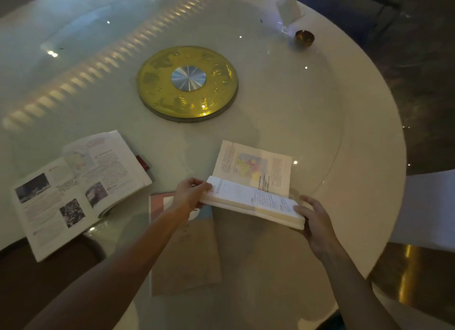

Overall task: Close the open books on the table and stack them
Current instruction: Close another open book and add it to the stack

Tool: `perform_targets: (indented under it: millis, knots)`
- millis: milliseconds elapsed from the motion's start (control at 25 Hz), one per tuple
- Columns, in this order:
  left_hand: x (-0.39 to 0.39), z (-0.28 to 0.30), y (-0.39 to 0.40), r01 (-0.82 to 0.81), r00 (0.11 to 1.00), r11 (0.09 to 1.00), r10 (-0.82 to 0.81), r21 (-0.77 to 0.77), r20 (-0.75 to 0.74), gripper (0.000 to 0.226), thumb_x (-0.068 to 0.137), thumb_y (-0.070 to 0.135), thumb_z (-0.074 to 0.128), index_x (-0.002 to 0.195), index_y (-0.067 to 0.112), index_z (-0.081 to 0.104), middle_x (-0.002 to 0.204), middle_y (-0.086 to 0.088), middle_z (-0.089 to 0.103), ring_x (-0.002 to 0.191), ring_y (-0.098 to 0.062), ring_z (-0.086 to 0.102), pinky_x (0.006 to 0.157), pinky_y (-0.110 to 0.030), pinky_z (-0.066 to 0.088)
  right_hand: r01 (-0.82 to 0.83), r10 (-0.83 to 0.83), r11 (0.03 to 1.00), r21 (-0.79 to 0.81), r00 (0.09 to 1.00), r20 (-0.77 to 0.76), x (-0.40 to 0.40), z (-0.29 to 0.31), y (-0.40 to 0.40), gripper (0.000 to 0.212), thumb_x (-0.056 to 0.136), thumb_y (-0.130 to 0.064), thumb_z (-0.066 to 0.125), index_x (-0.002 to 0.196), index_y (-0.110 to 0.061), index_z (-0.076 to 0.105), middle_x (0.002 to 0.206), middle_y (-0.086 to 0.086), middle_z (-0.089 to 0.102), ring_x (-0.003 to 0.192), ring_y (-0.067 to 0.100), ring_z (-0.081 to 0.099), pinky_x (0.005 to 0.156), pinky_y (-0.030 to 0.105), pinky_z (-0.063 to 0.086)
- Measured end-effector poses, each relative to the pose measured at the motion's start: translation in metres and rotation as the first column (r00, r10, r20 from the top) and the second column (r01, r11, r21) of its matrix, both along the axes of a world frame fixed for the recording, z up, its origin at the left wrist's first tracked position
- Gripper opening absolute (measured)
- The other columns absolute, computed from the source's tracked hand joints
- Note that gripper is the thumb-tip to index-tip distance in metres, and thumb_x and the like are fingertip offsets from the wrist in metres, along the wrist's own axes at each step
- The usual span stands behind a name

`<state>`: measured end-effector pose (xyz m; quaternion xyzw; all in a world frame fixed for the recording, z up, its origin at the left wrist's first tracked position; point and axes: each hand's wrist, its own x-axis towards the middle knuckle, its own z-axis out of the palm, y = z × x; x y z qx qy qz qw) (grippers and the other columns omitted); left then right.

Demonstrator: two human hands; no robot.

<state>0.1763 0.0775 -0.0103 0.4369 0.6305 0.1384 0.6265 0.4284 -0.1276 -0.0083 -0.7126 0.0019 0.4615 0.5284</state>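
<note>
A thick open book lies on the round white table in front of me, its far page showing a coloured map. My left hand grips the left end of its raised near half and my right hand grips the right end. The near half is lifted off the table, partly folded towards the map page. A second open book with photos and text lies flat at the left. A closed book with a tan and pink cover lies under my left forearm.
A gold disc with a silver hub marks the centre of the table under its glass turntable. A small brass bowl and a clear wrapped packet sit far right. A small dark red object pokes out by the left book. A white chair stands at the right.
</note>
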Motion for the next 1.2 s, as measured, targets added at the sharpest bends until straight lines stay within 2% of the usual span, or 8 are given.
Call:
perform_targets:
  millis: [320,520,600,680,800,920,1040,1200]
  knots:
    - [0.050,0.005,-0.022,-0.112,0.949,0.974,0.164,-0.198,0.269,0.043,0.099,0.051,0.047,0.109,0.013,0.066,0.097,-0.011,0.073,0.088,-0.028,0.070,0.082,-0.044,0.058,0.061,-0.033,0.992,0.110,0.970,-0.242,0.038,-0.009,0.018,0.035,0.102,-0.030,0.053,0.123,-0.006,0.065,0.110,0.019,0.075,0.095,0.033,0.071,0.098,0.048,0.053]
    - [0.077,-0.024,-0.061,-0.053,0.996,0.955,0.074,-0.292,0.059,0.029,0.094,0.034,0.065,0.109,0.011,0.055,0.103,-0.013,0.061,0.094,-0.026,0.065,0.079,-0.039,0.059,-0.175,0.183,0.971,-0.160,0.983,0.035,0.059,-0.029,0.051,0.028,0.099,-0.032,0.058,0.102,-0.007,0.070,0.090,0.017,0.073,0.075,0.028,0.070,0.072,0.040,0.057]
    - [0.086,-0.032,-0.075,-0.059,0.998,0.944,0.067,-0.325,0.013,0.033,0.094,0.030,0.066,0.115,0.008,0.053,0.107,-0.015,0.061,0.096,-0.027,0.064,0.079,-0.038,0.058,-0.273,0.424,0.867,-0.416,0.843,0.332,0.071,-0.036,0.067,0.022,0.091,-0.027,0.065,0.099,-0.006,0.069,0.097,0.017,0.068,0.092,0.037,0.069,0.076,0.044,0.055]
    - [0.092,-0.038,-0.083,-0.052,0.998,0.939,0.059,-0.340,0.011,0.031,0.094,0.028,0.065,0.114,0.007,0.056,0.108,-0.015,0.061,0.096,-0.026,0.063,0.081,-0.038,0.058,-0.328,0.685,0.708,-0.626,0.535,0.495,0.083,-0.047,0.081,0.047,0.091,-0.026,0.065,0.132,-0.004,0.057,0.130,0.022,0.059,0.122,0.041,0.056,0.095,0.047,0.050]
    - [0.100,-0.044,-0.085,-0.059,0.998,0.946,0.062,-0.317,-0.002,0.016,0.095,0.025,0.064,0.098,0.010,0.061,0.100,-0.012,0.060,0.091,-0.024,0.060,0.081,-0.038,0.057,-0.522,0.863,0.497,-0.694,0.211,0.459,0.090,-0.063,0.091,0.066,0.097,-0.029,0.058,0.156,-0.011,0.034,0.159,0.018,0.036,0.144,0.039,0.036,0.113,0.050,0.038]
    - [0.109,-0.049,-0.081,-0.067,0.998,0.963,0.061,-0.260,-0.032,0.012,0.093,0.022,0.064,0.091,0.010,0.064,0.092,-0.012,0.059,0.081,-0.021,0.057,0.068,-0.031,0.052,-0.478,0.876,0.449,-0.755,0.068,0.477,0.087,-0.078,0.073,0.055,0.099,-0.028,0.054,0.150,-0.009,0.042,0.148,0.018,0.048,0.131,0.039,0.047,0.105,0.050,0.044]
    - [0.112,-0.053,-0.080,-0.088,0.992,0.986,0.075,-0.140,-0.099,0.016,0.091,0.024,0.066,0.094,0.008,0.066,0.081,-0.008,0.062,0.069,-0.016,0.056,0.060,-0.027,0.046,-0.417,0.810,0.580,-0.700,0.199,0.552,0.069,-0.080,0.039,0.040,0.098,-0.024,0.056,0.131,-0.003,0.057,0.131,0.022,0.058,0.118,0.040,0.054,0.096,0.048,0.048]
    - [0.107,-0.059,-0.081,-0.058,0.976,0.998,0.052,-0.023,-0.211,0.016,0.087,0.017,0.067,0.093,0.001,0.069,0.077,-0.008,0.065,0.067,-0.015,0.058,0.056,-0.026,0.043,-0.354,0.635,0.757,-0.549,0.597,0.490,0.026,-0.084,-0.007,0.020,0.100,-0.027,0.053,0.099,-0.008,0.058,0.099,0.015,0.062,0.096,0.037,0.061,0.073,0.038,0.042]
